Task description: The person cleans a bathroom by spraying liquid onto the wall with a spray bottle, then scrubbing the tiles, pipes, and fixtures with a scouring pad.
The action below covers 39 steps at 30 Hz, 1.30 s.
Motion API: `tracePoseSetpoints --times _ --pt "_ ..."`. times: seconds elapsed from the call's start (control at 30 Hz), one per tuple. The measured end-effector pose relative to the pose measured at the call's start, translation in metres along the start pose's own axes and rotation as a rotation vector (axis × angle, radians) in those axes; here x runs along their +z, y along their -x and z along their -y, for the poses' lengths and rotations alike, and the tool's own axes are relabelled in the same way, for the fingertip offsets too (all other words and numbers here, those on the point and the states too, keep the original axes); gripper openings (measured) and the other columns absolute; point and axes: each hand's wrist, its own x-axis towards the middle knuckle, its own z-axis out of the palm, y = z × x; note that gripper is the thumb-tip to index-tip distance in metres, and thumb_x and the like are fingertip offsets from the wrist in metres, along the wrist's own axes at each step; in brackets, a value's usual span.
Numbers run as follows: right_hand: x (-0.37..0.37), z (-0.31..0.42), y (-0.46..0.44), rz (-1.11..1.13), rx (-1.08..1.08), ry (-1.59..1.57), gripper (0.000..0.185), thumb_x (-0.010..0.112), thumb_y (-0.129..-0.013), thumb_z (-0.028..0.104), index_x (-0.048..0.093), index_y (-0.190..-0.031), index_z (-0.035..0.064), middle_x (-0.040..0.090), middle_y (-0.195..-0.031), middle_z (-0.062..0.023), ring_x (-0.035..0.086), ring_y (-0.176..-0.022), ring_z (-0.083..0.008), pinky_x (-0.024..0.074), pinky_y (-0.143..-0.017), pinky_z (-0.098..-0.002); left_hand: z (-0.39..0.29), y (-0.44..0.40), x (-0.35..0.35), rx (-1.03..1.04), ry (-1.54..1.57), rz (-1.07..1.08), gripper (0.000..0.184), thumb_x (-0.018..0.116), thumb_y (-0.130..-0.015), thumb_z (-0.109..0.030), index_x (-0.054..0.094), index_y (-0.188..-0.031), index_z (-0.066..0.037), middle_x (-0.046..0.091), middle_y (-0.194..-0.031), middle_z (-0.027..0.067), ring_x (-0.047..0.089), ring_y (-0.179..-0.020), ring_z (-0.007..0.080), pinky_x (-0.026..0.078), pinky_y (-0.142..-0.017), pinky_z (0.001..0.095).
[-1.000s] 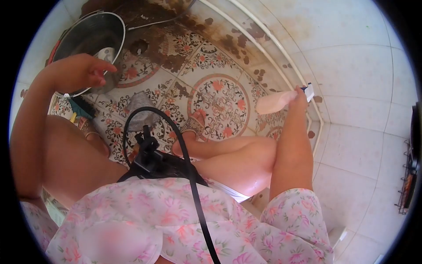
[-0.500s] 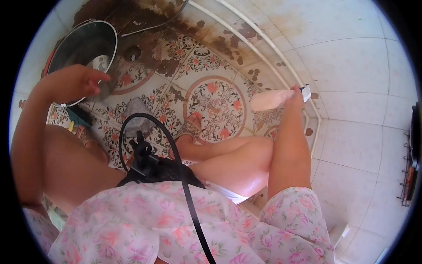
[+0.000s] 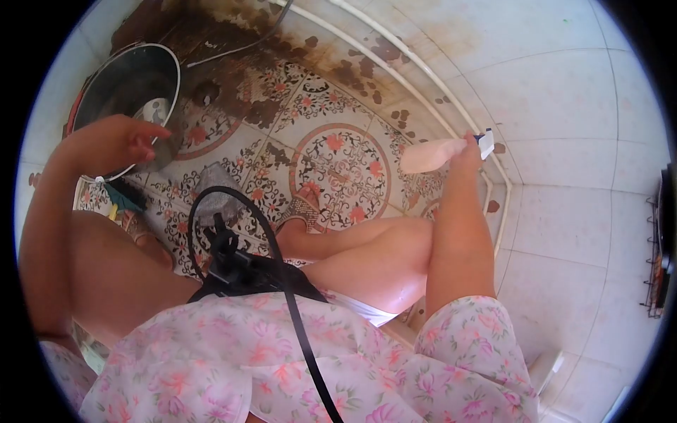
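Bottle: pale pink bottle (image 3: 427, 156), well apart from the bucket (image 3: 120, 81), out to its right across the patterned floor (image 3: 338, 169); in the right hand (image 3: 466, 146).
Long axis: runs roughly sideways in view, tilted slightly; broad end faces the bucket side, narrow end points away from it, toward the wall pipes (image 3: 416, 60).
Narrow end: white piece (image 3: 486, 143) with a dark blue bit shows just beyond the fingers; exact form too small to tell.
Right hand: fingers closed on the narrow end, pinching it; arm reaches forward, far side from the bucket.
Left hand: (image 3: 116, 144) overlaps the bucket's near rim in view; fingers part-curled, one reaching out over the opening. Contact with rim: cannot tell. Nothing seen in its grip.
Nearer hand: right, by far; left is well apart from the bottle, at the bucket.
Bucket: mouth toward the viewer, pale round thing (image 3: 156, 109) showing within its outline.
Grey crumpled bundle: (image 3: 217, 185) on the floor, nearer the wearer than the bucket.
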Motion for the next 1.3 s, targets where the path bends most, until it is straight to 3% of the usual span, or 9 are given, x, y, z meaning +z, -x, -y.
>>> tracePoseSetpoints --times 0.17,0.3,0.5,0.67,0.8,0.87,0.97,1.07,1.3 --pt "-0.016 -0.011 -0.024 0.155 -0.277 -0.136 0.029 0.073 -0.077 0.004 0.061 -0.103 0.0037 0.061 -0.095 -0.0048 0.057 -0.087 -0.0174 0.0462 -0.078 -0.0319 0.006 -0.002 0.003 0.04 -0.002 -0.021 0.037 0.062 -0.085 -0.011 0.059 -0.122 -0.011 0.067 -0.09 0.0095 0.063 -0.084 0.0212 0.048 -0.078 0.0336" --pt "-0.009 0.018 0.014 0.052 -0.167 -0.114 0.029 0.071 -0.08 0.008 0.06 -0.106 0.004 0.06 -0.095 -0.005 0.056 -0.087 -0.0169 0.0458 -0.076 -0.0334 0.005 -0.003 0.004 0.049 0.007 -0.011 0.037 0.063 -0.084 -0.01 0.059 -0.122 -0.01 0.067 -0.09 0.0095 0.063 -0.084 0.0214 0.048 -0.077 0.0333" --pt "-0.009 0.023 0.021 0.083 -0.262 -0.095 0.04 0.069 -0.081 0.011 0.053 -0.115 -0.0005 0.057 -0.104 -0.0085 0.057 -0.096 -0.0211 0.0483 -0.081 -0.0342 0.005 -0.004 0.006 0.054 -0.014 -0.033 0.038 0.064 -0.084 -0.009 0.059 -0.121 -0.009 0.066 -0.09 0.0101 0.063 -0.082 0.0212 0.048 -0.076 0.0335" --pt "-0.016 0.014 -0.007 -0.001 -0.384 -0.017 0.018 0.067 -0.083 0.014 0.059 -0.09 -0.001 0.06 -0.08 -0.007 0.058 -0.073 -0.0183 0.0474 -0.065 -0.0316 0.005 -0.004 0.007 0.056 -0.011 -0.035 0.038 0.063 -0.083 -0.009 0.059 -0.121 -0.01 0.066 -0.088 0.01 0.062 -0.08 0.0215 0.048 -0.074 0.0333" --pt "-0.016 0.017 0.001 -0.156 -0.319 0.035 0.02 0.065 -0.085 0.019 0.059 -0.081 0.001 0.057 -0.069 -0.0053 0.054 -0.064 -0.0171 0.0452 -0.062 -0.0308 0.006 -0.005 0.006 0.061 -0.042 -0.044 0.038 0.063 -0.083 -0.009 0.059 -0.121 -0.01 0.066 -0.088 0.0102 0.062 -0.08 0.0212 0.048 -0.075 0.0333" --pt "-0.017 0.019 -0.004 -0.169 -0.219 0.1 0.016 0.068 -0.082 0.007 0.058 -0.092 -0.0001 0.061 -0.081 -0.0062 0.055 -0.07 -0.0171 0.0452 -0.069 -0.032 0.008 -0.006 0.007 0.048 -0.02 -0.039 0.038 0.062 -0.083 -0.008 0.06 -0.121 -0.01 0.066 -0.089 0.0106 0.063 -0.08 0.0207 0.048 -0.075 0.0328" --pt "-0.026 0.008 -0.014 -0.07 -0.31 -0.091 0.027 0.071 -0.081 0.01 0.059 -0.102 -0.0009 0.062 -0.091 -0.0068 0.057 -0.082 -0.0183 0.0455 -0.075 -0.0349 0.003 -0.002 0.007 0.03 -0.011 -0.06 0.038 0.063 -0.083 -0.008 0.06 -0.12 -0.009 0.066 -0.088 0.0106 0.063 -0.08 0.0204 0.048 -0.075 0.032" --pt "-0.018 0.02 0.006 -0.19 -0.23 -0.103 0.036 0.072 -0.08 0.01 0.058 -0.112 -0.0011 0.063 -0.102 -0.0072 0.057 -0.092 -0.0195 0.0451 -0.08 -0.0364 0.008 -0.002 0.007 0.051 0.035 -0.047 0.038 0.063 -0.082 -0.01 0.06 -0.12 -0.009 0.066 -0.087 0.0106 0.063 -0.079 0.0204 0.049 -0.074 0.0313" --pt "-0.037 0.01 -0.016 -0.219 -0.266 -0.134 0.038 0.073 -0.079 0.01 0.059 -0.113 -0.0007 0.063 -0.106 -0.0071 0.058 -0.095 -0.0196 0.0447 -0.084 -0.0368 0.008 -0.003 0.009 0.047 -0.012 -0.071 0.037 0.064 -0.082 -0.011 0.061 -0.119 -0.011 0.066 -0.084 0.0104 0.063 -0.076 0.0205 0.049 -0.072 0.0321"
